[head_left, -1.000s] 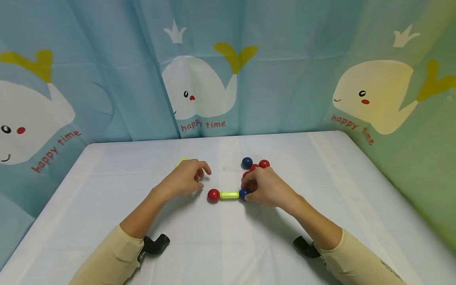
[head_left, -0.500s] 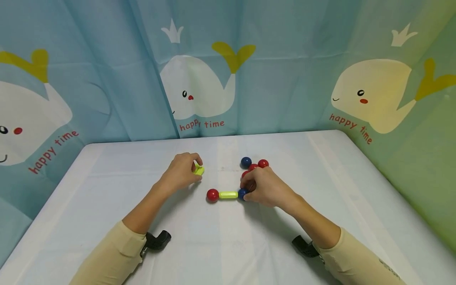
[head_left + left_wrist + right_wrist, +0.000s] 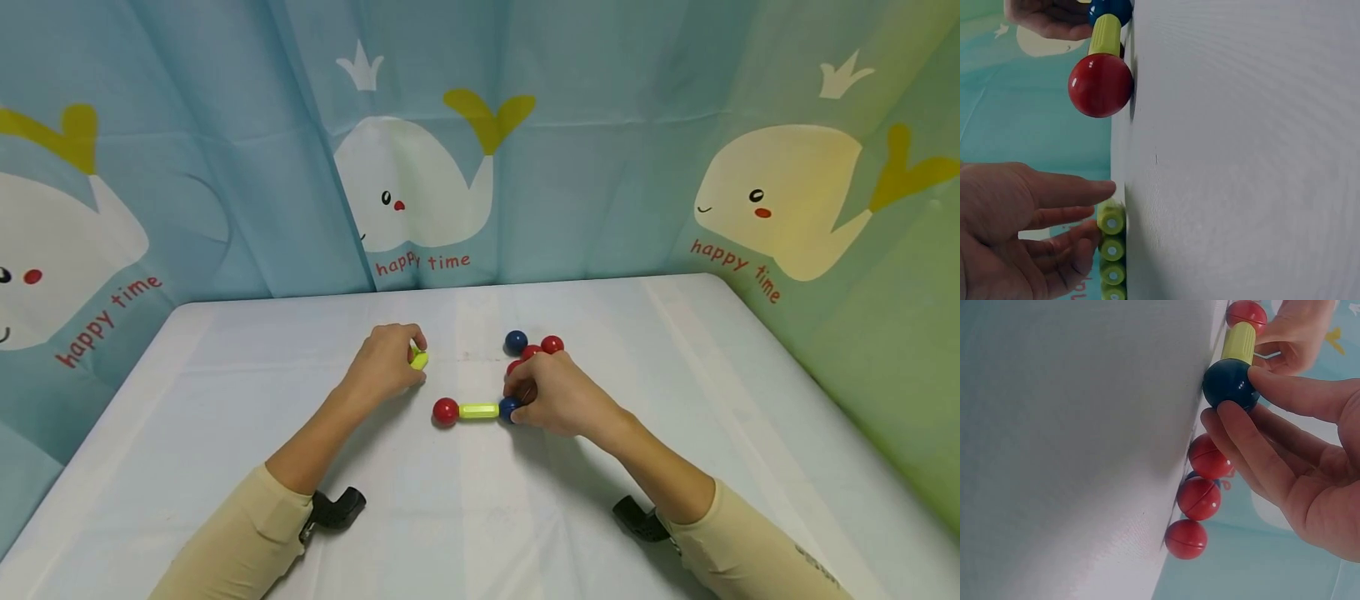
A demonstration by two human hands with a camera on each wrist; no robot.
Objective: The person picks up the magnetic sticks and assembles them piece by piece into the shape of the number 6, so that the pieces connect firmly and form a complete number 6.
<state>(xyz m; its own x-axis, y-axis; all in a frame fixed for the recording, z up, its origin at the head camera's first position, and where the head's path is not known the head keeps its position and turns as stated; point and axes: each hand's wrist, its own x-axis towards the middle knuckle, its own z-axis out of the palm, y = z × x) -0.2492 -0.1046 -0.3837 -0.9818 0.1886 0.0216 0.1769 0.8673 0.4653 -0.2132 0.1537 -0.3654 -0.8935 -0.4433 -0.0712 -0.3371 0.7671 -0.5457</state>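
In the head view, my right hand pinches a blue ball between thumb and fingers. That ball sits on one end of a yellow-green rod, whose other end meets a red ball; the joined piece lies along the table. My left hand is at the right end of a side-by-side row of yellow-green rods. Its fingers reach the end rod, while the thumb stands slightly apart, as the left wrist view shows. Most of the row is hidden behind this hand in the head view.
Beyond my right hand, a loose blue ball and several red balls lie grouped on the white-covered table. A whale-print curtain hangs along its back and sides. Each wrist wears a black camera mount.
My left hand has turned and lowered from over the rods to the end of their row, then stayed there. The right hand keeps its pinch on the blue ball.
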